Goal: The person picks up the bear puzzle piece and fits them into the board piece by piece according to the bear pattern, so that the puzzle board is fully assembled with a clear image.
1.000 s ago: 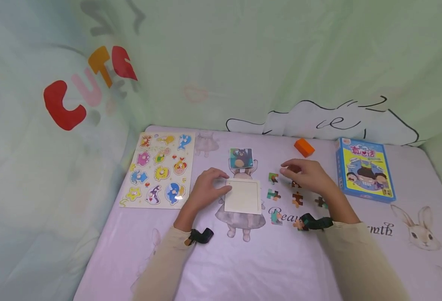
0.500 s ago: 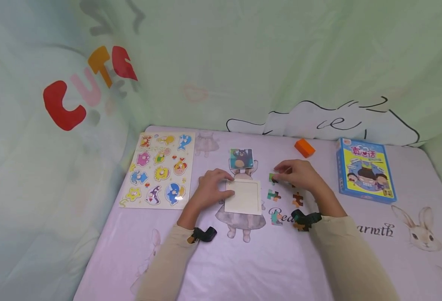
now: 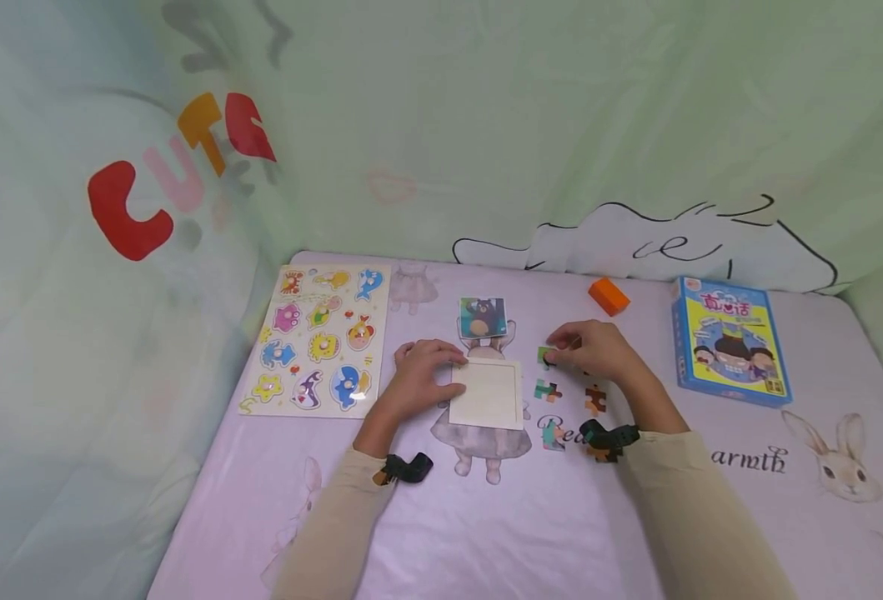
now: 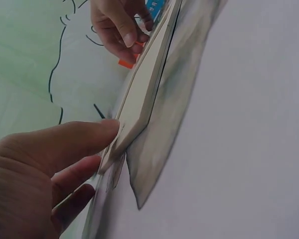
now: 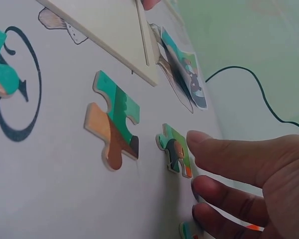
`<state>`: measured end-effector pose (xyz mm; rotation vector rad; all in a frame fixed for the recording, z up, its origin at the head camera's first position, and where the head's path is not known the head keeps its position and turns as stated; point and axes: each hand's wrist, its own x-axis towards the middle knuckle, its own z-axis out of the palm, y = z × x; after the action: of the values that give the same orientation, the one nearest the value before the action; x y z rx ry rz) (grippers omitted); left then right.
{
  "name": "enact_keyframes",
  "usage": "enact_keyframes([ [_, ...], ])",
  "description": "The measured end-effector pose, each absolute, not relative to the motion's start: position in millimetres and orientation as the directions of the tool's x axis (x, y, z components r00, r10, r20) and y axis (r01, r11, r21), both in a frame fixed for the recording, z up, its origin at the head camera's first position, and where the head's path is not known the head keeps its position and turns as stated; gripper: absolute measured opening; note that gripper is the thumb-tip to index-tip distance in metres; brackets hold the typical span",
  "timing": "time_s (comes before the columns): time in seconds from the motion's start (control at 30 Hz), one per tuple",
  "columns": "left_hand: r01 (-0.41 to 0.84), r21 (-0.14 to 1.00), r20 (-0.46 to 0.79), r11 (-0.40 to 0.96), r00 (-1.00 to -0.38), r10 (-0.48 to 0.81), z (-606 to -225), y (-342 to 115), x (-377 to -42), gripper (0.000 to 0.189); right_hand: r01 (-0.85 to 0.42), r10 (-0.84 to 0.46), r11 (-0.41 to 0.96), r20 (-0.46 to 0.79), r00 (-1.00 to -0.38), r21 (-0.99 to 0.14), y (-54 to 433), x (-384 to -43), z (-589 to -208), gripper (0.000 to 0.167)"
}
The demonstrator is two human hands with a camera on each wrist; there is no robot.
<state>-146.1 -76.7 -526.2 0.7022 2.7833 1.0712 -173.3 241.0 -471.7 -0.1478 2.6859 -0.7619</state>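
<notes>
A pale square puzzle tray (image 3: 486,396) lies mid-table. My left hand (image 3: 422,382) rests at its upper left corner, thumb (image 4: 97,137) touching the face and the other fingers spread along the edge. To the right, my right hand (image 3: 594,350) pinches a green and dark jigsaw piece (image 5: 173,149), its thumb (image 5: 207,147) on the edge; the index finger is hidden in the right wrist view. Below it lies a green and brown piece (image 3: 548,390), then a teal piece (image 3: 553,435). A bear picture card (image 3: 482,317) lies above the tray.
A brown piece (image 3: 595,400) lies right of the others, and another piece (image 3: 602,454) sits partly behind the right wrist camera. An animal puzzle board (image 3: 317,342) is at the left. An orange block (image 3: 609,296) and a blue and yellow box (image 3: 729,342) stand at the right.
My right hand has moved left and down onto the green and dark jigsaw piece. My left hand has shifted slightly right to the tray's corner. The tray stays in place.
</notes>
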Motion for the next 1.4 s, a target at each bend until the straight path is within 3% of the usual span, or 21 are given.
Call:
enact_keyframes([
  [0.73, 0.425, 0.639, 0.101, 0.641, -0.873, 0.478, -533, -79, -147, 0.037, 0.015, -0.157, 0.854, -0.287, -0.945, -0.519, 235, -172, -478, 0.029],
  [1.4, 0.433, 0.626, 0.104, 0.649, -0.871, 0.481, -534, -81, -148, 0.039, -0.037, -0.204, 0.827, -0.237, -0.950, -0.560, 229, -169, -470, 0.016],
])
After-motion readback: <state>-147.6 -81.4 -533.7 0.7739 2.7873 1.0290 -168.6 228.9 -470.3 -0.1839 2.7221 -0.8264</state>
